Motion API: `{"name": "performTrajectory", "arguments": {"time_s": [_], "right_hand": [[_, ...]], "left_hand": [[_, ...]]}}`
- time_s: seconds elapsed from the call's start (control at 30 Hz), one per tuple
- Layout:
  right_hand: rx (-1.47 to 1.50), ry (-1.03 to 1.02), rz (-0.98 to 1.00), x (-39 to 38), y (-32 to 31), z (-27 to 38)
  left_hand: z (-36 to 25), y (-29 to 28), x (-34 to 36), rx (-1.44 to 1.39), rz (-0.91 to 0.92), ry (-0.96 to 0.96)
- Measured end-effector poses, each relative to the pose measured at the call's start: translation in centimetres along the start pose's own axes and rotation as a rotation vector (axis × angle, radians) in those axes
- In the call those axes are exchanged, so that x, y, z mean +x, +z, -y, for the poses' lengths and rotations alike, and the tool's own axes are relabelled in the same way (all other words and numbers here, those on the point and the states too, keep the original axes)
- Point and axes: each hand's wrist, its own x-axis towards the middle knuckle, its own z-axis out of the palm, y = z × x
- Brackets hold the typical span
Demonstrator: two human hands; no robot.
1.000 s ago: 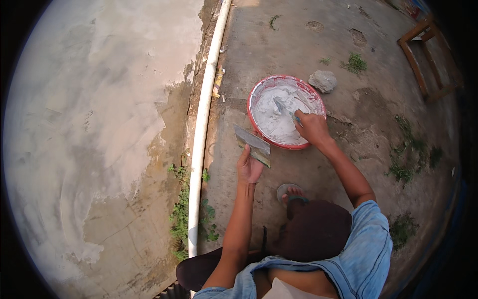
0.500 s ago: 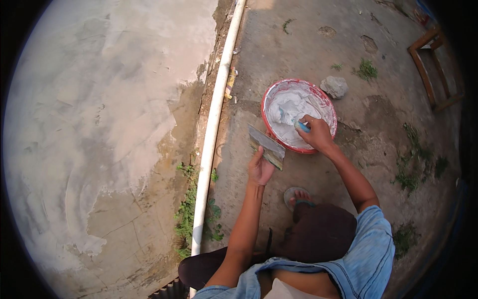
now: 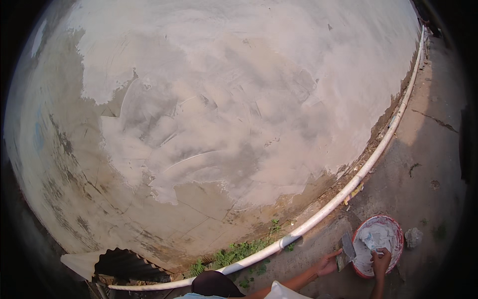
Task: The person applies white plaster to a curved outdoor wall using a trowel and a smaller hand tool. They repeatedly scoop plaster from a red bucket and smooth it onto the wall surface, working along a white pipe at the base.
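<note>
At the lower right, my left hand [image 3: 327, 263] grips a flat rectangular plastering blade [image 3: 348, 247] by its near edge, beside the bucket. My right hand [image 3: 381, 262] is closed over the red-rimmed bucket [image 3: 400, 234], pinching a putty knife [image 3: 373, 248] with a light blue handle. The knife's blade is down among the white putty [image 3: 381, 233] and hard to tell from it. Much of the view is taken up by a wall [image 3: 209, 114], unevenly coated in pale putty, with bare grey-brown patches low down and at the left.
A white pipe [image 3: 318, 217] runs along the wall's foot, with green weeds [image 3: 244, 253] beside it. Right of the bucket lies a grey stone [image 3: 413, 237]. A corrugated sheet [image 3: 127, 264] stands at the lower left. My knee [image 3: 215, 284] shows at the bottom edge.
The view has swung left and up to the wall, so the bucket and both hands now appear at the lower right. Both tools are still held, the knife still in the bucket.
</note>
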Motion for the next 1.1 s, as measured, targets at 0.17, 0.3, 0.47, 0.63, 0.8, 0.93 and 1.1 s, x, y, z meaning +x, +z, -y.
{"name": "performTrajectory", "arguments": {"time_s": [0.17, 0.3, 0.47, 0.63, 0.8, 0.93, 1.1], "right_hand": [[0.044, -0.064, -0.038, 2.0, -0.5, -2.8], [0.043, -0.095, -0.079, 1.4, -3.7, -2.6], [0.099, -0.208, 0.002, -2.8, -5.4, 2.6], [0.121, -0.287, 0.102, -7.7, -4.2, 12.6], [0.243, -0.318, 0.14, -8.5, -2.6, 15.7], [0.411, -0.316, 0.094, -8.8, -1.8, 15.1], [0.348, -0.348, 0.132, -8.9, 0.1, 16.3]], "left_hand": [[0.4, -1.9, 0.8, -0.064, -0.03, 0.002], [0.0, -4.0, 2.3, 0.009, -0.077, -0.069], [0.7, -4.4, 1.6, 0.075, -0.127, 0.014], [-2.0, -5.3, -0.3, 0.309, -0.383, 0.062], [-4.7, 1.6, -0.9, 0.819, -0.66, 0.318], [-7.1, 9.2, -0.1, 0.68, -0.49, 0.202], [-7.2, 13.8, 0.3, 0.503, -0.349, 0.076]]}}
